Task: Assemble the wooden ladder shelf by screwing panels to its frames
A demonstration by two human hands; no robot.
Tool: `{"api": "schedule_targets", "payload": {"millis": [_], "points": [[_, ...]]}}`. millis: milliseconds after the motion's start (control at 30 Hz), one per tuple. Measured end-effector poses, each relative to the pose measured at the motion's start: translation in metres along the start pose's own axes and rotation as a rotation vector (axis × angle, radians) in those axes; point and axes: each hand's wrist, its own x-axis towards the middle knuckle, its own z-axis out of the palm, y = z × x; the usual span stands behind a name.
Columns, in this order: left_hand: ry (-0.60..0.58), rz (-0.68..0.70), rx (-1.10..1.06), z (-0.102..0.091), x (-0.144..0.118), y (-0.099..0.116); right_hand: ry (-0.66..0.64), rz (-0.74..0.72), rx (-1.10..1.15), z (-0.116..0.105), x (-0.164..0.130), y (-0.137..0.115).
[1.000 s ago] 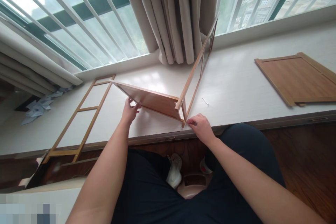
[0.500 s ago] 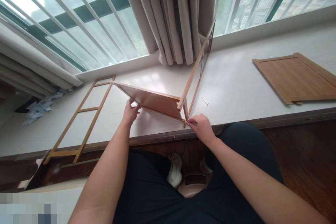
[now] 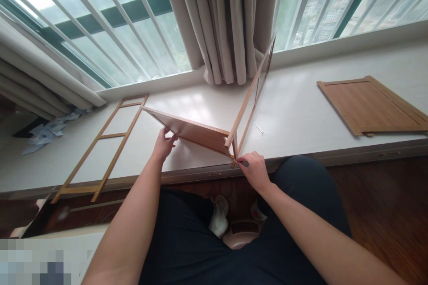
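My left hand (image 3: 165, 143) grips the lower long edge of a brown wooden panel (image 3: 200, 136), which stands tilted on the white sill. At the panel's right end, a slim wooden side frame (image 3: 245, 107) meets it at an angle. My right hand (image 3: 256, 170) is closed in a pinch at the bottom corner of that joint, by the near edge of the sill. Something small and greyish shows between its fingers, too hidden to name. A silvery screw or bolt (image 3: 260, 129) lies just beyond my right hand.
A second wooden frame with crossbars (image 3: 113, 135) lies at the left, its near end past the sill's edge (image 3: 187, 170). Another wooden panel (image 3: 364, 107) lies flat at the right. Crumpled paper (image 3: 47, 136) sits far left. Curtains (image 3: 230, 22) hang behind.
The view has shifted slightly. Both hands keep their places on the wooden pieces; my right hand's fingers have turned a little at the corner.
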Motion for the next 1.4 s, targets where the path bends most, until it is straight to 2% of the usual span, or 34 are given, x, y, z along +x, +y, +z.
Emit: {"api": "schedule_targets", "payload": {"millis": [233, 367, 467, 533, 633, 700, 800, 900, 1000, 1100, 1233, 1400], "points": [[-0.024, 0.001, -0.014, -0.005, 0.004, -0.007, -0.030, -0.001, -0.008, 0.005, 0.001, -0.005], [-0.004, -0.004, -0.026, -0.005, 0.001, 0.000, -0.037, -0.004, -0.006, 0.004, 0.003, -0.004], [0.089, -0.028, -0.036, -0.004, -0.015, 0.012, -0.077, -0.023, 0.029, -0.001, 0.004, 0.001], [0.162, -0.041, -0.076, 0.001, -0.036, 0.021, -0.116, -0.047, 0.052, -0.004, 0.006, 0.006], [0.200, -0.051, -0.200, 0.022, -0.084, 0.031, -0.134, -0.083, 0.042, -0.005, 0.007, 0.010], [0.148, -0.118, -0.314, 0.046, -0.121, 0.033, -0.120, -0.092, 0.022, -0.003, 0.007, 0.009], [-0.130, -0.346, -0.494, 0.089, -0.169, 0.029, -0.104, -0.094, 0.006, 0.000, 0.005, 0.006], [-0.261, -0.473, -0.547, 0.128, -0.198, 0.024, -0.093, -0.097, 0.000, 0.001, 0.002, 0.003], [-0.339, -0.544, -0.624, 0.154, -0.206, 0.026, -0.079, -0.096, 0.003, 0.001, 0.000, 0.001], [-0.356, -0.554, -0.710, 0.168, -0.204, 0.031, -0.063, -0.090, 0.010, 0.002, -0.002, 0.001], [-0.307, -0.547, -0.759, 0.176, -0.206, 0.036, -0.049, -0.082, 0.023, 0.003, -0.004, 0.003], [-0.285, -0.556, -0.767, 0.174, -0.216, 0.036, -0.048, -0.070, 0.076, 0.002, -0.009, 0.004]]}}
